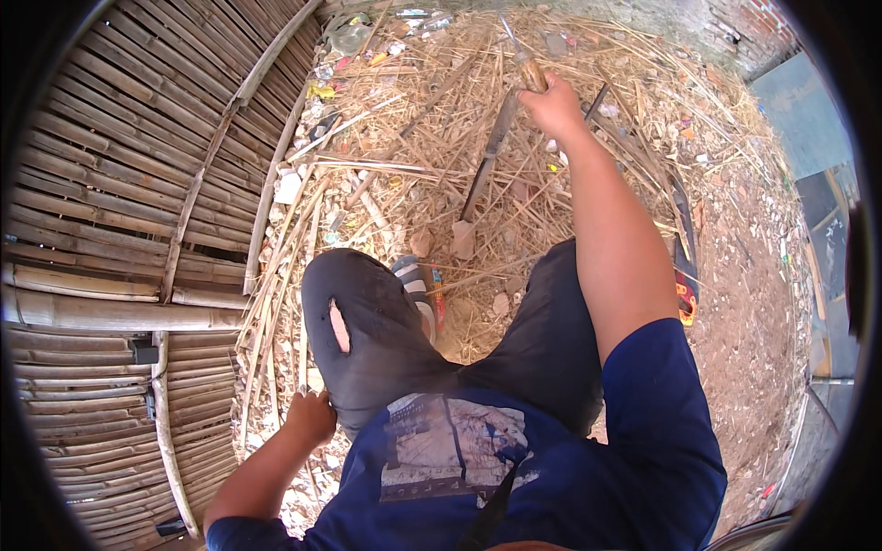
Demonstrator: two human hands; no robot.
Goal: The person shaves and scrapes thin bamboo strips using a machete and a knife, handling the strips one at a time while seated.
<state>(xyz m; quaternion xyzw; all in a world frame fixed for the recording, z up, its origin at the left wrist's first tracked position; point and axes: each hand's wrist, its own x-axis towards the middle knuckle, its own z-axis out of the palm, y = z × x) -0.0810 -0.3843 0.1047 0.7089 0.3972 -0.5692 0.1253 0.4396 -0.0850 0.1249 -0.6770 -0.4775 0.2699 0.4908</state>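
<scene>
Bamboo wall (119, 211), dirt floor (749, 386), brick wall (770, 20)

Bamboo wall (110, 204) blocks L; room R, over dirt (749, 367).

Support: bare ground (749, 367), reddish-brown on the right, scattered with small pale chips (735, 266). Centre and far part covered by loose dry straw (441, 115), stalks crossing in many directions. Left side: long pale canes (273, 321), several roughly parallel, running toward the near edge. Middle: one dark strip (487, 161) slanting across the straw, lower end at a flat brownish shard (462, 241); material unclear. Right: long tool with red-and-yellow handle (685, 296), partly hidden. Far left: yellow scrap (322, 92); nearer, white fragment (288, 188). Other litter too small to identify.
</scene>
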